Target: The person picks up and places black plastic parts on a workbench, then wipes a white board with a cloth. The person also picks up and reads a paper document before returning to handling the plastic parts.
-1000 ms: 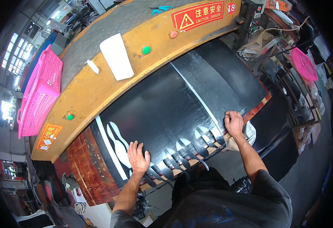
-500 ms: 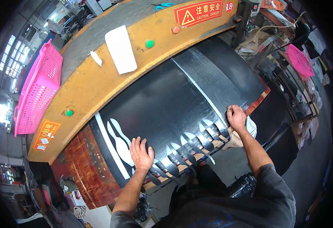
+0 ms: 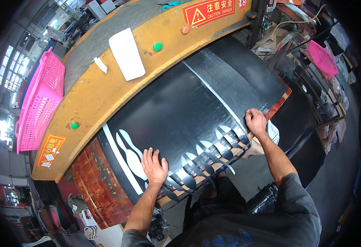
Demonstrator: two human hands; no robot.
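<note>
My left hand [image 3: 155,167] lies open, fingers stretched, on the near left part of a black sheet [image 3: 160,107]. Beside its fingers are white leaf-like shapes [image 3: 134,164] with long curved ends. My right hand [image 3: 256,122] rests at the sheet's near right edge, its fingers curled in; whatever they may grip is hidden. Between the hands, several curved black strips [image 3: 205,164] with white leaf-shaped patches beside them run along the near edge and hang over it. A thin white strip [image 3: 122,158] lies at the left, and a pale line [image 3: 213,94] crosses the sheet toward the right.
A yellow machine beam [image 3: 90,88] with green buttons [image 3: 158,46] arches behind the sheet. White paper [image 3: 127,54] sticks to it. A pink basket [image 3: 40,105] stands at the left. Worn reddish-brown board [image 3: 100,185] shows left of the sheet. At right stands a cluttered rack [image 3: 312,92].
The view has shifted slightly, so the beam and basket sit a little differently in it. Both hands keep their places on the sheet.
</note>
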